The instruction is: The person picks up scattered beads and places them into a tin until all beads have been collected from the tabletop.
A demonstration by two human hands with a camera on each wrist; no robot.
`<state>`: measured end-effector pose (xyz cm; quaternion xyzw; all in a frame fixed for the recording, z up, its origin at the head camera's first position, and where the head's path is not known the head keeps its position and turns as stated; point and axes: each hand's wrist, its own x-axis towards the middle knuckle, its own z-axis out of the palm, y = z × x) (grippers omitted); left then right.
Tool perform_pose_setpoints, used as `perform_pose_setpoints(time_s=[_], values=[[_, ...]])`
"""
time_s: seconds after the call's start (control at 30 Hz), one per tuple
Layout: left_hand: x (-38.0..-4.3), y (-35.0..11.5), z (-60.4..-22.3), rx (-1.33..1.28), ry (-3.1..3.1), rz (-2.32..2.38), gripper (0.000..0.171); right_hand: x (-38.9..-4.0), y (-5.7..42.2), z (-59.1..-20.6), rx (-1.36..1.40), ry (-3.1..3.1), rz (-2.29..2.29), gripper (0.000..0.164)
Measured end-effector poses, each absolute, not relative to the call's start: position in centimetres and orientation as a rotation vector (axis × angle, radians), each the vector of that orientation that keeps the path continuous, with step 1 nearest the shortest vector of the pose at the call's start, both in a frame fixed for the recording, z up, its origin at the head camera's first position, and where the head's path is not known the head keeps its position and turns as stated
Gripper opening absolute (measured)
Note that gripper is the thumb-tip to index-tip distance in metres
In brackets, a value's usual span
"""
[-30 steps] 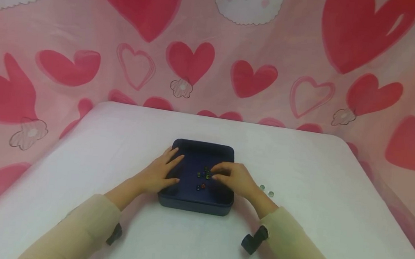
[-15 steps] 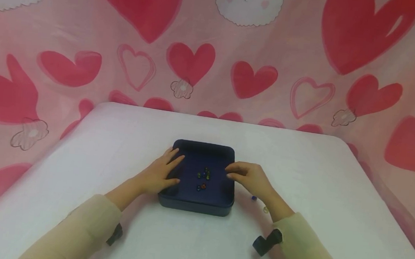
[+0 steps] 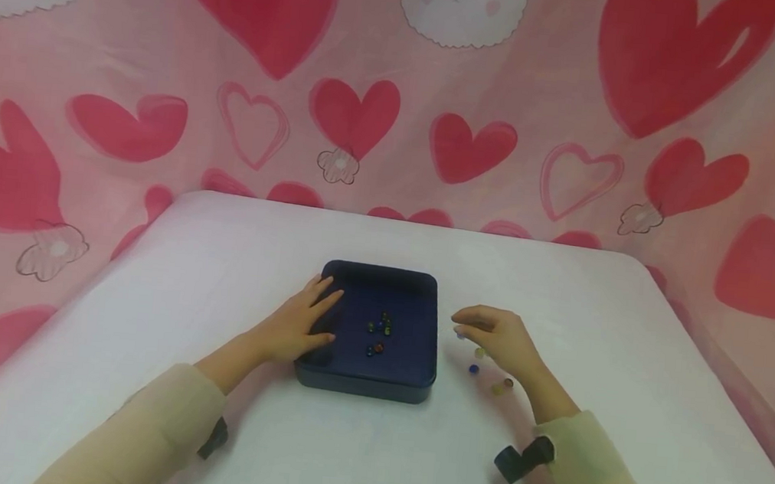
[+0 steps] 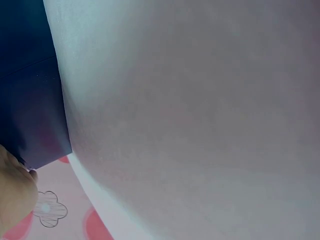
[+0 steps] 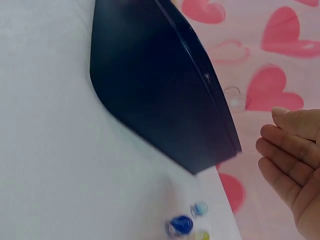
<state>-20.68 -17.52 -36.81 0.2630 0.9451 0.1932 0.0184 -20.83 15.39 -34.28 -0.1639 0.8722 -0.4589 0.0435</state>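
A dark blue rectangular box (image 3: 364,387) stands open-topped on the white table, with several small glass marbles (image 3: 381,326) on its floor. My left hand (image 3: 290,322) rests on the left rim, fingers spread and straight. To the right of the box, my right hand (image 3: 499,340) hovers over the table, its fingers loosely bent. No object shows in that palm in the right wrist view. Near its fingertips lies a pale blue marble (image 3: 460,334). A yellow marble (image 3: 480,352) and a deep blue marble (image 5: 181,224) lie beneath the hand.
Closer to the right wrist are another yellow marble (image 3: 497,389) and a brownish marble (image 3: 509,382). A pink cloth (image 3: 430,69) printed with hearts hangs behind the table (image 3: 355,454). Each wrist carries a black camera (image 3: 524,459).
My right hand has moved from inside the box, across the right rim, to above the table. Marbles beneath it have come into view. The left hand has stayed in place.
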Motion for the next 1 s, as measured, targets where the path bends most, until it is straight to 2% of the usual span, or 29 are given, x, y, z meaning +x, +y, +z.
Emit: perform_pose_setpoints(time_s=[0.4,0.63,1.0], values=[[-20.6,-17.6,-36.9,0.838,2.940,0.602,0.067,-20.4,18.7,-35.3,-0.325,2.748,-1.330,0.030],[-20.7,-17.5,-36.9,0.849,2.930,0.605,0.066,-20.1,20.1,-36.4,-0.253,2.755,-1.308,0.024],[-20.5,-17.5,-36.7,0.845,2.930,0.601,0.066,-20.2,21.8,-37.6,-0.147,2.773,-1.173,0.028]])
